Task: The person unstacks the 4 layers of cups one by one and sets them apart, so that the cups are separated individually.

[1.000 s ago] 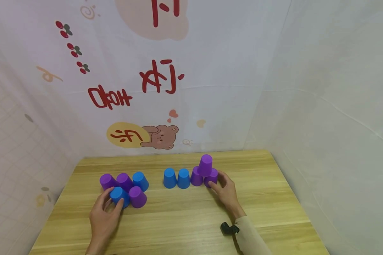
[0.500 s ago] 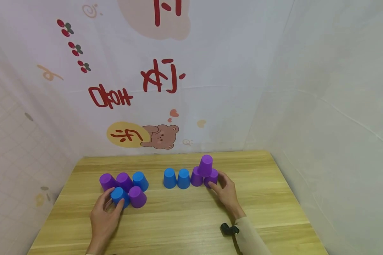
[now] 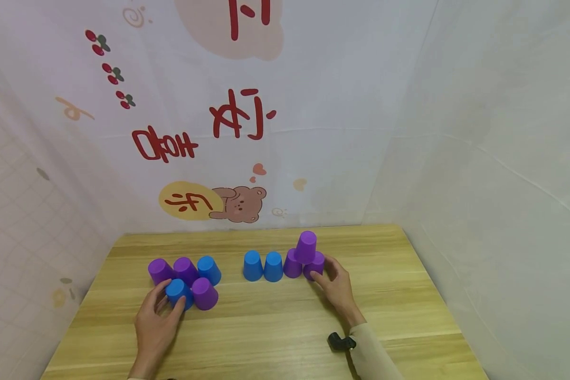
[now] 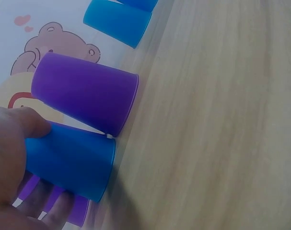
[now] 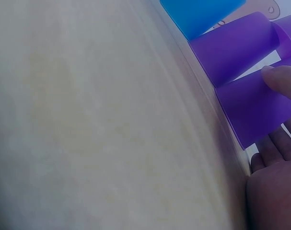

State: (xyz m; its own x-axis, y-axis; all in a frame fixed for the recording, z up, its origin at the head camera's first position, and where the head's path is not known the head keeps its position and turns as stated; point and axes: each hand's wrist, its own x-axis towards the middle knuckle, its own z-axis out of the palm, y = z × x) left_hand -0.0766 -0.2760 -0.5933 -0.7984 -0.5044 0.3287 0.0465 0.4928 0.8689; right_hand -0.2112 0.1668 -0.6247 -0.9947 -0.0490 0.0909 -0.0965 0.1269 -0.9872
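In the head view, my left hand [image 3: 154, 327] grips an upside-down blue cup [image 4: 73, 158] at the left, thumb on one side and fingers on the other. Right beside that cup stands a purple cup [image 3: 205, 294]. Behind them is a row of two purple cups [image 3: 186, 272] and a blue cup [image 3: 210, 271]. My right hand [image 3: 337, 290] holds the rightmost purple cup [image 5: 253, 105] between thumb and fingers. Over it and a neighbouring purple cup [image 3: 292, 265], another purple cup [image 3: 306, 247] rests upside down, bridging the two.
Two upside-down blue cups [image 3: 253, 265] stand just left of the purple stack. A printed white cloth [image 3: 323, 158] hangs behind the wooden table [image 3: 275, 338], with plain cloth at the right side. A black device [image 3: 342, 342] sits at the right sleeve.
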